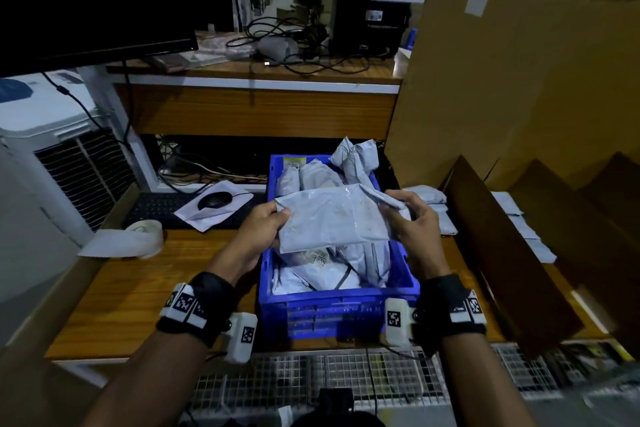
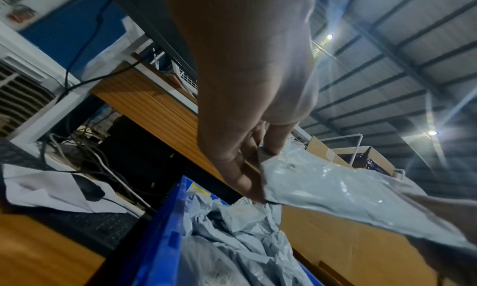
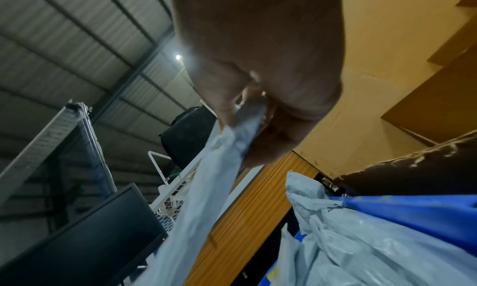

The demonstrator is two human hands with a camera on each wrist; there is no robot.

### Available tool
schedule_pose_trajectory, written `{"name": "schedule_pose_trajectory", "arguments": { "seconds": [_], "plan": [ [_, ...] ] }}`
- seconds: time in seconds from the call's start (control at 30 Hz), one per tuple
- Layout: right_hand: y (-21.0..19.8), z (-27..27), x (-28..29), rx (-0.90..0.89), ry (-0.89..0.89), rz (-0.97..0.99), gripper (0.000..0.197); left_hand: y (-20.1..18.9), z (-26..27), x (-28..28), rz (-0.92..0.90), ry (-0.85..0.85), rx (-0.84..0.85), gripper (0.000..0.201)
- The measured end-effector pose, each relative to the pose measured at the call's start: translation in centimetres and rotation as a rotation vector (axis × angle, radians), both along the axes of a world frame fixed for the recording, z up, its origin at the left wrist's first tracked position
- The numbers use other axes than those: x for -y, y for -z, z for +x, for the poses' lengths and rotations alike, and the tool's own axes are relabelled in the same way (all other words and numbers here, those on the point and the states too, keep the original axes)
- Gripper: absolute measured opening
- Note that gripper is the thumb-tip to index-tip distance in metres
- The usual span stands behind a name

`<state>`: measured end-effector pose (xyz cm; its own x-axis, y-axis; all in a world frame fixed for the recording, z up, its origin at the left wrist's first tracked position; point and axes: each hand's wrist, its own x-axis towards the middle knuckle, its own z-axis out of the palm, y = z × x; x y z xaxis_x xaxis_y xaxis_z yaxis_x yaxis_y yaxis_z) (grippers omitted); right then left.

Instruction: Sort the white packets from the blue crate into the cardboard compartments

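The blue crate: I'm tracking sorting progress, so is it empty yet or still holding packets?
Still holding packets. Several white packets lie in the blue crate, below the packet held up by both hands.

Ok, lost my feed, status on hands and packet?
Left hand and right hand each pinch an end of one white packet. Held above blue crate. Nothing blocking cardboard compartments.
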<state>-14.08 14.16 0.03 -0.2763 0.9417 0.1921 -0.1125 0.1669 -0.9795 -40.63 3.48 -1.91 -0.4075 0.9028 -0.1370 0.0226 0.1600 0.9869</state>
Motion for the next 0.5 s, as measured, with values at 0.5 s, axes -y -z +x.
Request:
{"name": "schedule_pose_trajectory", "arguments": {
  "seconds": [0.5],
  "plan": [
    [-1.7, -1.9, -1.0, 0.257, -0.205, 0.081, 0.066, -3.1, 2.3, -1.3, 0.124, 0.25, -0.654, 0.048]
  ]
}}
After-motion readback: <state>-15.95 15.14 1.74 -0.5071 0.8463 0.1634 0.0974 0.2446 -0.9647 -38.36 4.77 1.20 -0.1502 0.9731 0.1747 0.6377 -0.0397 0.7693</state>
